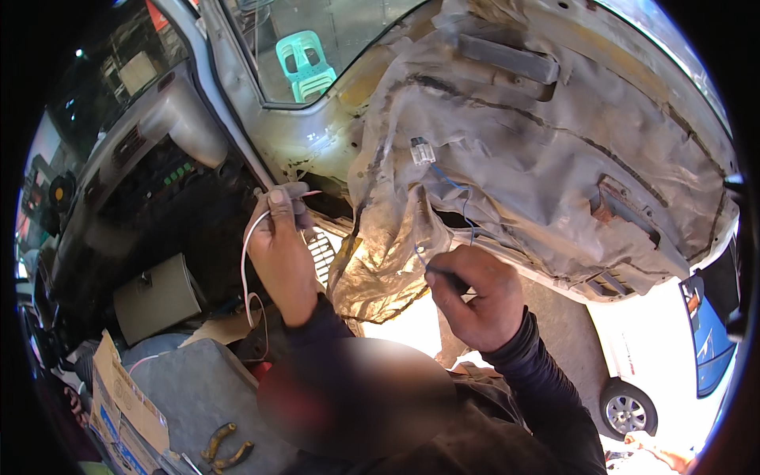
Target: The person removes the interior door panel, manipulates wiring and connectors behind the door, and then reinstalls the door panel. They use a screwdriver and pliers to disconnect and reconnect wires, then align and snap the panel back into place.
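Two bare hands work beside one open vehicle door (321, 131), whose inner side is largely covered by one wrinkled grey sheet (522, 150). The left hand (281, 257) is near the door's left edge, its thumb and fingers pinched together on one pale wire (245, 265); a short pink tip of it points toward the door, and the rest loops down on the side away from it. The right hand (481, 297) is in front of the door's lower edge, fingers curled and clamped on one blue wire (451, 184). That wire runs up across the door to one clear-and-white connector (423, 152), which lies against the sheet. Through the door's window, one turquoise plastic chair (305, 67) shows. Left of the door is one grey dashboard (170, 123); lower left of it are one grey seat (186, 388), one torn cardboard box (127, 396) and one pair of pliers (235, 457) with two yellowish handles. Past the door's lower right corner stands one white car (653, 356), one wheel (628, 408) of it visible.
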`<action>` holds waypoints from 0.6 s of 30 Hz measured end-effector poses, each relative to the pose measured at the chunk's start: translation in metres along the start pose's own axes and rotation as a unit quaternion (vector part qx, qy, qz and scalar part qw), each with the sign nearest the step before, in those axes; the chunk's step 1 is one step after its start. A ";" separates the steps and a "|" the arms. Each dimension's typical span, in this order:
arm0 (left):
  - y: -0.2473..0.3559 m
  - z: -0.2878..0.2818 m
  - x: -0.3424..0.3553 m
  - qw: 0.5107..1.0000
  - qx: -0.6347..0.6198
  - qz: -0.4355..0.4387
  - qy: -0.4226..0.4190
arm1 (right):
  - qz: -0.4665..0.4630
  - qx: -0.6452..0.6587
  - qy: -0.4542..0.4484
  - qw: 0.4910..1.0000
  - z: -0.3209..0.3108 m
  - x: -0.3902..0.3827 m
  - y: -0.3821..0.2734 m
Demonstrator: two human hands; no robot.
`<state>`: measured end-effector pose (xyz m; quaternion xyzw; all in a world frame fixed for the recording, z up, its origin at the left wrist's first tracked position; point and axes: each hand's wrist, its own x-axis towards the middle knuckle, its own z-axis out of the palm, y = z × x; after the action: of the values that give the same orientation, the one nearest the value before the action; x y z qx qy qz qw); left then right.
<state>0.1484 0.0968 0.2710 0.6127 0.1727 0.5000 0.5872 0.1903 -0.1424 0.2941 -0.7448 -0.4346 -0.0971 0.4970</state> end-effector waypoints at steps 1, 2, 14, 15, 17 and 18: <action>-0.019 -0.005 0.008 0.999 0.009 0.027 0.017 | 0.004 0.029 -0.032 0.999 0.002 0.000 0.001; -0.039 -0.003 0.012 0.999 0.050 0.016 0.013 | 0.033 0.043 -0.068 0.996 0.004 -0.002 -0.001; -0.080 0.110 -0.174 0.756 -0.529 -0.380 0.066 | -0.012 -0.046 -0.160 0.986 0.074 0.029 0.006; -0.076 0.114 -0.179 0.733 -0.541 -0.406 0.063 | -0.053 -0.087 -0.137 0.985 0.081 0.037 0.019; -0.076 0.121 -0.183 0.684 -0.565 -0.457 0.056 | -0.063 -0.169 -0.101 0.978 0.085 0.052 0.046; -0.081 0.123 -0.183 0.636 -0.573 -0.514 0.055 | -0.056 -0.197 -0.085 0.975 0.081 0.054 0.056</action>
<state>0.1990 -0.0960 0.1470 -0.0626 0.1704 0.1488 0.9721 0.2410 -0.0533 0.2494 -0.8078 -0.4891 -0.1445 0.2956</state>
